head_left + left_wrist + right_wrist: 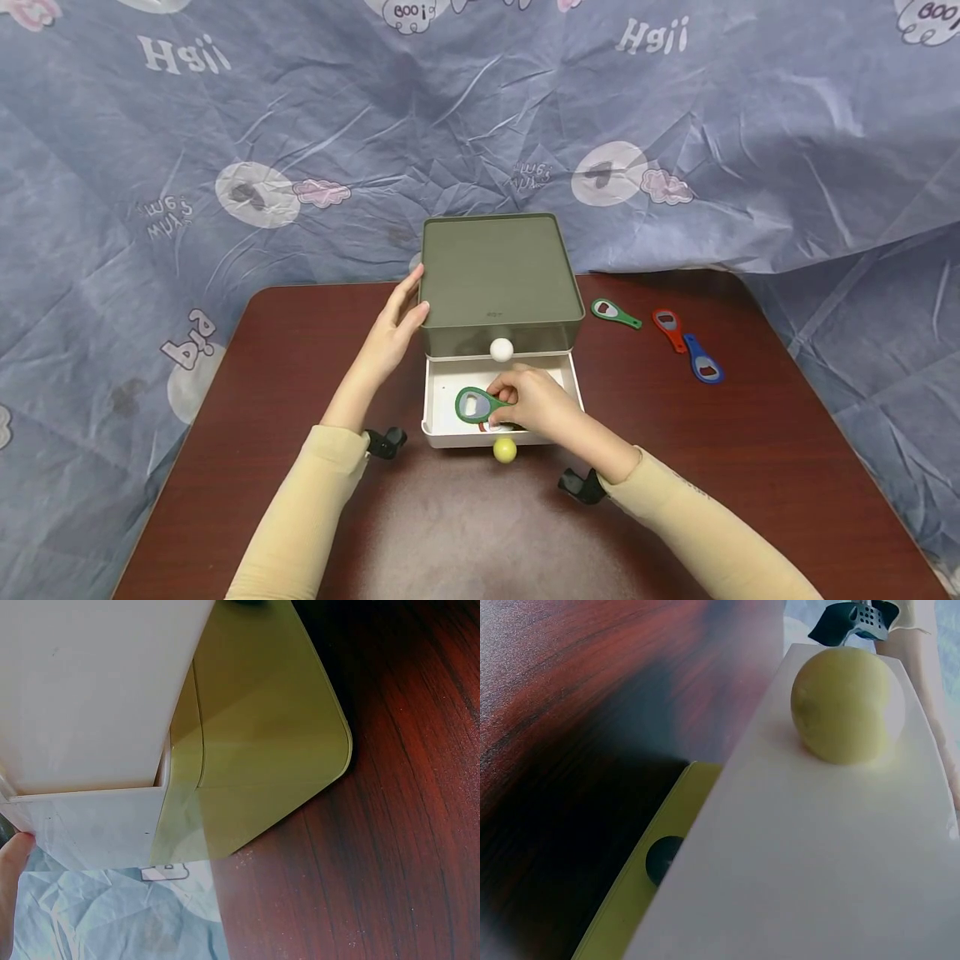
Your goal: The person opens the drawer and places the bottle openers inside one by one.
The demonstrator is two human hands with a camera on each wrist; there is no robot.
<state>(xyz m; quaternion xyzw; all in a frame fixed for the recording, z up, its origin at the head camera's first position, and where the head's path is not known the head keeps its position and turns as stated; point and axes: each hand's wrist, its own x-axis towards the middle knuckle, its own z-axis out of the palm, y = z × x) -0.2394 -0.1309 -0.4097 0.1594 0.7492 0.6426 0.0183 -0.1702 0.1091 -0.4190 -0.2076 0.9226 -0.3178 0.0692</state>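
Note:
An olive-topped drawer box [495, 267] stands on the table, its lower white drawer [442, 392] pulled out. My right hand [536, 400] pinches a green bottle opener [472, 405] by its handle, above the drawer's floor. Something small and red [482, 427] shows beneath the opener, mostly covered. My left hand [393, 329] lies against the box's left side, fingers extended and thumb near the top edge. In the left wrist view one fingertip [19, 847] touches the box's white part. The right wrist view shows the drawer front [810, 847] with its yellow knob [840, 705]; the right hand is out of that view.
Right of the box lie another green bottle opener [615, 313], a red one [668, 329] and a blue one [703, 360]. A white knob [501, 349] sits on the upper drawer. Behind the table [300, 333] hangs a printed grey-blue cloth [360, 167].

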